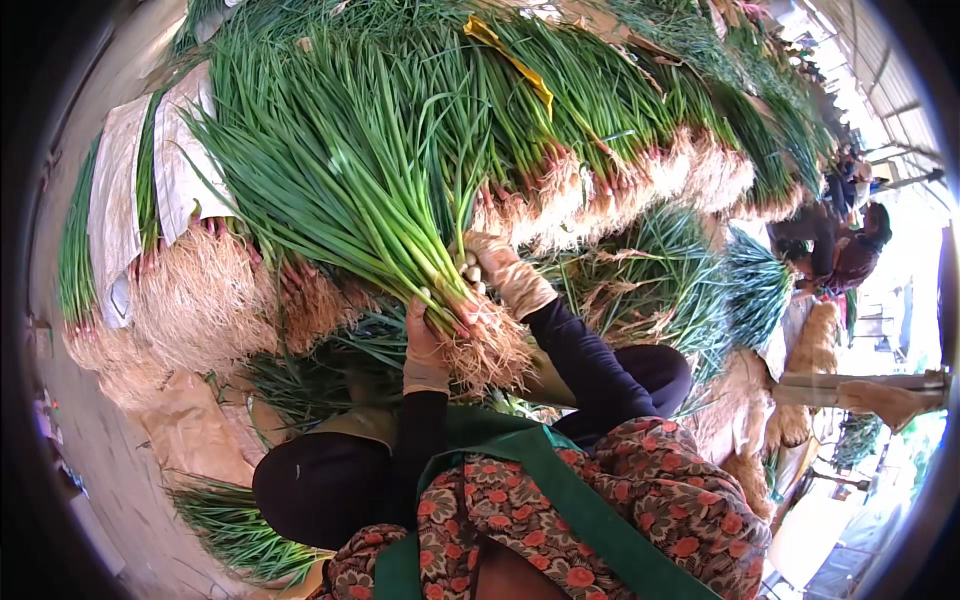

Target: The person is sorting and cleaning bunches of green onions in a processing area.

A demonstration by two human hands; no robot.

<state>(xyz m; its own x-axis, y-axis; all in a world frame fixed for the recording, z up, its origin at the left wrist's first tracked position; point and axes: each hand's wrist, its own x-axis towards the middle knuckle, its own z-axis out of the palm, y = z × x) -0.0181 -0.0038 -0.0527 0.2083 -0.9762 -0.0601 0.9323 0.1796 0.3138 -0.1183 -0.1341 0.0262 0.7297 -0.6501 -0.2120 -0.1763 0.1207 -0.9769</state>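
A large bunch of spring onions [395, 215] slants across the middle, its long green leaves toward the upper left and its pale, tangled roots [490, 348] toward me. My left hand [426, 350], in a light glove, grips the stems from the left just above the roots. On the other side, my gloved right hand [503, 272] has its fingers curled against the same stems. Part of each hand's fingers is hidden by the bunch.
Behind the bunch stretches a row of spring onion bunches [620, 180], with a yellow strip [510, 62] across them. More rooted bunches [200, 290] stand left, partly under white sacking [115, 190]. Loose greens [650, 275] lie to the right. Another person [850, 245] sits farther right.
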